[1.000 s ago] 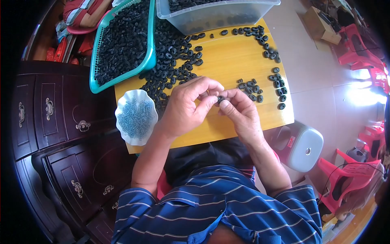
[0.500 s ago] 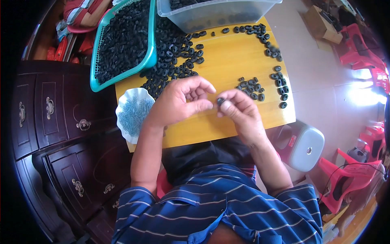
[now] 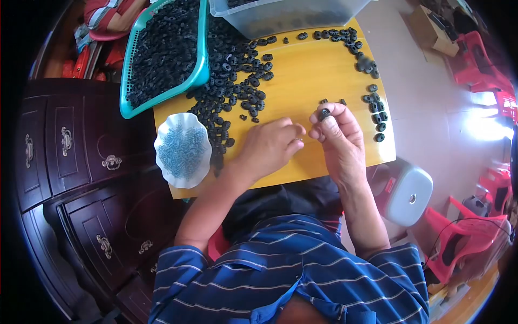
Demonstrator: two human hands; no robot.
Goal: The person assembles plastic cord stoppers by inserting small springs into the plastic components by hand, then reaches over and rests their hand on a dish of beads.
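Observation:
My right hand (image 3: 341, 132) is closed, pinching a small black plastic cord-lock piece (image 3: 324, 114) between thumb and forefinger, its round end facing up. Just left of it, my left hand (image 3: 272, 143) has its fingers curled together in a pinch. A tiny glint shows at its fingertips, too small to name. Both hands are over the yellow table (image 3: 302, 70), a short gap apart. Left of my left forearm stands a white scalloped bowl (image 3: 161, 156) holding many small bluish springs (image 3: 183, 148). Loose black pieces (image 3: 251, 97) lie beyond my left hand.
A green basket (image 3: 202, 70) full of black parts stands at the back left, beside a clear plastic bin (image 3: 291, 21). Black oval pieces (image 3: 375, 108) line the table's right edge. A dark cabinet (image 3: 81, 140) is at left; a lidded bin (image 3: 407, 197) stands at right. Another person's arm (image 3: 124, 19) shows at top left.
My left hand has moved right and down, its fingers closing from a loose curve into a pinch. My right hand has shifted right and up with the black piece.

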